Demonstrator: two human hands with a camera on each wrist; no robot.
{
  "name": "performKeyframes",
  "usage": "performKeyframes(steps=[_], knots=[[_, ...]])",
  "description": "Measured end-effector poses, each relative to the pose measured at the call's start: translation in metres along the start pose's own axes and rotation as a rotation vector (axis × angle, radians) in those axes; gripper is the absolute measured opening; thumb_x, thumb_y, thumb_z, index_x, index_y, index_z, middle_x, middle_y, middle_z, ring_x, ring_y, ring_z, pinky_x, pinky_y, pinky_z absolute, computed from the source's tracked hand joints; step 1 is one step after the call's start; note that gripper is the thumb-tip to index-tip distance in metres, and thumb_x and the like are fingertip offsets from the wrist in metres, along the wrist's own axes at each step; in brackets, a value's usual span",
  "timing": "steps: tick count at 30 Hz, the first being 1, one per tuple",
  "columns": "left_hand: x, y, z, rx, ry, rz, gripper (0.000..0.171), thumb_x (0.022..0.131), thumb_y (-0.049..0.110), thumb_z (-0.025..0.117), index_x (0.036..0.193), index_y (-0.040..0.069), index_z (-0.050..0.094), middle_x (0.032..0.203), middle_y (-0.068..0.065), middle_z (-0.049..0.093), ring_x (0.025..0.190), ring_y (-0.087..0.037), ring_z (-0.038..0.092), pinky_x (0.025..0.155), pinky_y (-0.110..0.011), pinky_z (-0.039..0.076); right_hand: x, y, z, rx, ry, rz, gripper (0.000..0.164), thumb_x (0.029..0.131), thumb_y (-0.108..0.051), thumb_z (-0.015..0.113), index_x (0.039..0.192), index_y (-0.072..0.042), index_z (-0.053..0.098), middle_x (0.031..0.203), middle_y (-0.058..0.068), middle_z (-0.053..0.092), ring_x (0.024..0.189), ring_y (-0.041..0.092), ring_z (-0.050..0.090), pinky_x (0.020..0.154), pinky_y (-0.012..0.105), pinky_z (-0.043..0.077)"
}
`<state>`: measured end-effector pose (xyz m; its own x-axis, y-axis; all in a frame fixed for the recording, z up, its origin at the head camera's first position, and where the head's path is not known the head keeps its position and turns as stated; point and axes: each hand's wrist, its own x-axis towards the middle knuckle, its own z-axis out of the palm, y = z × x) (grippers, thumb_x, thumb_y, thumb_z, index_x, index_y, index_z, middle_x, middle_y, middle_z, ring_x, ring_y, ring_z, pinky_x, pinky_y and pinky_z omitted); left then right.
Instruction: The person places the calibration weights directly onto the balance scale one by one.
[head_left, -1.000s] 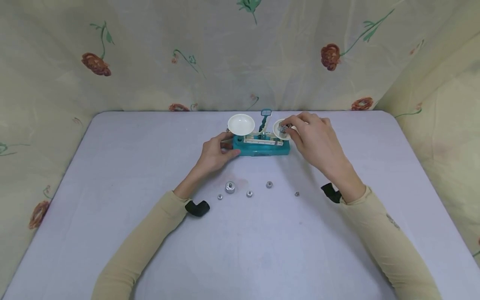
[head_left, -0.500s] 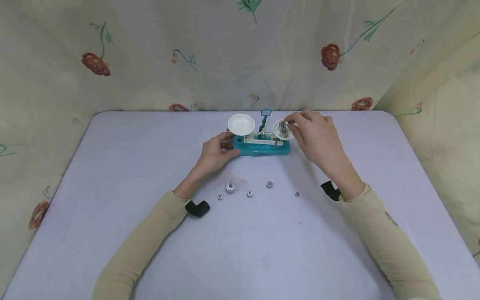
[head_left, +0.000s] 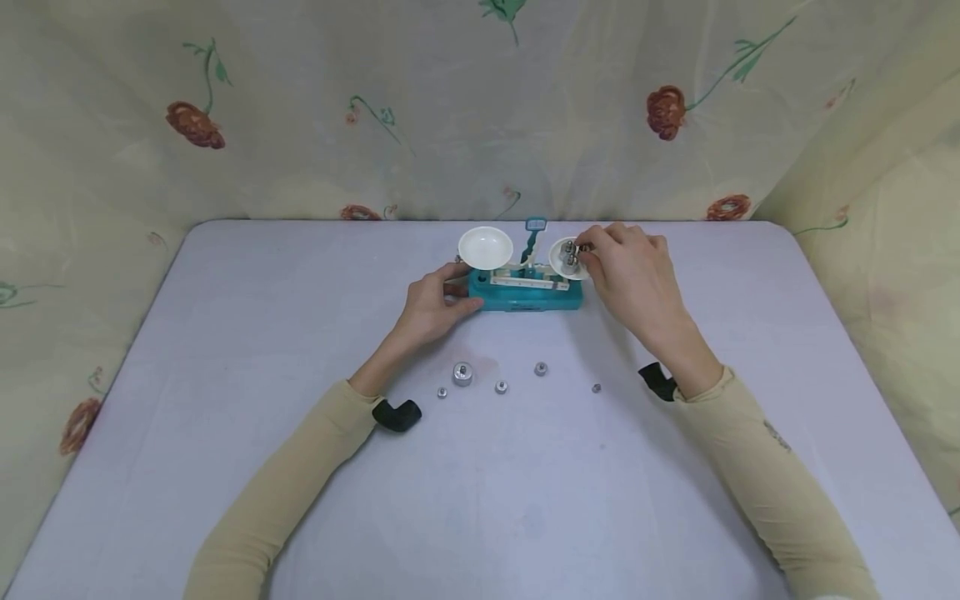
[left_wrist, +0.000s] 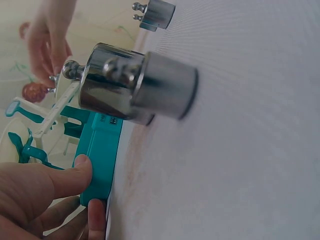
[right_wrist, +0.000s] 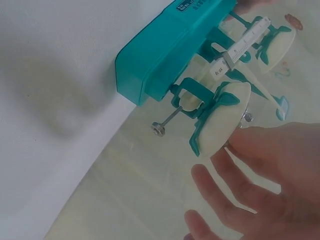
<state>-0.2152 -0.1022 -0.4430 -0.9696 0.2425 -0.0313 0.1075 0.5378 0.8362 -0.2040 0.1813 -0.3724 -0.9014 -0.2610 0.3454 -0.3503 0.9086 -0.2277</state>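
Note:
A small teal balance scale (head_left: 525, 298) stands near the table's far edge. My left hand (head_left: 435, 310) grips the left end of its base, thumb (left_wrist: 75, 177) on the front and fingers behind. The white left pan (head_left: 485, 248) is bare. On the right pan (head_left: 557, 260) metal weights (head_left: 570, 260) with knobs stand close together. My right hand (head_left: 633, 279) is over that pan's right side, thumb and forefinger pinching a small knobbed weight. In the right wrist view the pan (right_wrist: 227, 120) hides most of the weights, and the other fingers spread below it.
Several loose metal weights lie on the table in front of the scale: a large one (head_left: 462, 374), smaller ones (head_left: 502, 387) and a tiny one (head_left: 596, 388) at the right. A flowered curtain (head_left: 450, 108) hangs behind the table. A black wrist mount (head_left: 397, 415) sits on the left sleeve.
My right fingertips have drawn slightly right over the right pan, so more of the weights there shows. My left hand keeps its grip on the base, and the loose weights stay put.

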Motion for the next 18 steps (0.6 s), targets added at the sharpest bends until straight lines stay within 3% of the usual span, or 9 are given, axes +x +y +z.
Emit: performKeyframes(steps=[18], knots=[[0.0005, 0.0005, -0.0012, -0.015, -0.006, 0.003, 0.059, 0.101, 0.017, 0.077, 0.154, 0.004, 0.054, 0.156, -0.016, 0.062, 0.131, -0.034, 0.070, 0.108, -0.044, 0.061, 0.0027, 0.0012, 0.0045, -0.001, -0.021, 0.014, 0.021, 0.106, -0.012, 0.069, 0.124, -0.003, 0.073, 0.123, 0.024, 0.075, 0.114, 0.046, 0.068, 0.100, 0.068, 0.047]])
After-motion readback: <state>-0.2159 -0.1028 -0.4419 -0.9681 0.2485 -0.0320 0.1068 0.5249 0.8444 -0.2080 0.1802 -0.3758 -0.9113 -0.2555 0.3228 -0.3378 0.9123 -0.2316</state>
